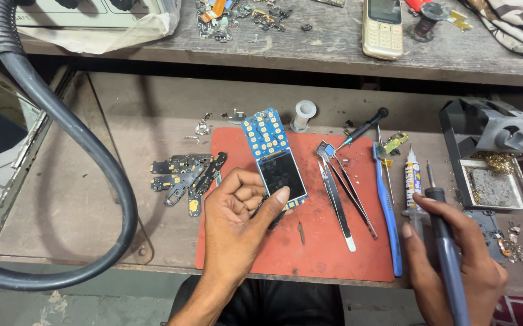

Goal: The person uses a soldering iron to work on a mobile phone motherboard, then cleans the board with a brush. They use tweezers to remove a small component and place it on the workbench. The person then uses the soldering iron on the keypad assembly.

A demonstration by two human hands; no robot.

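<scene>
Left hand (237, 211) grips a blue phone circuit board with a dark screen and a gold-dotted keypad area (275, 158), thumb pressed on the board's lower edge, fingers curled shut beneath it. Board is held tilted above the red-orange rubber work mat (310, 253), keypad end pointing to 11 o'clock. Right hand (455, 253) is closed around a dark blue soldering iron handle (449, 253), its thin tip pointing to 12 o'clock toward a white glue syringe (413, 178).

At 3 o'clock from the board lie two steel tweezers (340, 193) on the mat, then a blue-handled tool (388, 205) and a black-handled screwdriver (364, 128). At 9 o'clock, a cluster of small black circuit parts (186, 175) rests on the brown wooden surface (104, 199). A thick black hose (92, 157) curves across at far 9 o'clock. At 1 o'clock, on the upper shelf, lies a beige keypad phone (382, 27). A grey iron stand with a sponge tray (488, 157) sits at 3 o'clock.
</scene>
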